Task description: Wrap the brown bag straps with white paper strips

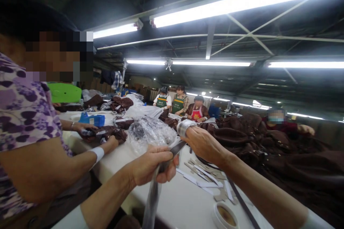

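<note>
My left hand point(154, 164) is closed around a dark strap point(178, 146), thumb on top. Below that hand hangs a length covered in greyish, see-through film point(152, 204). My right hand point(204, 145) is closed on a whitish, shiny roll of film point(186, 127) at the strap's upper end, just right of my left hand. The fingers of my right hand are partly hidden behind its back. Another dark strap point(242, 200) runs along the table under my right forearm.
Crumpled clear plastic point(150, 130) lies beyond my hands. Card and paper strips point(204, 177) and a tape roll point(225, 216) are on the white table point(172, 200). Brown bags point(268, 143) pile up at right. A co-worker point(29, 132) handles brown pieces at left, near a blue tape dispenser point(91, 119).
</note>
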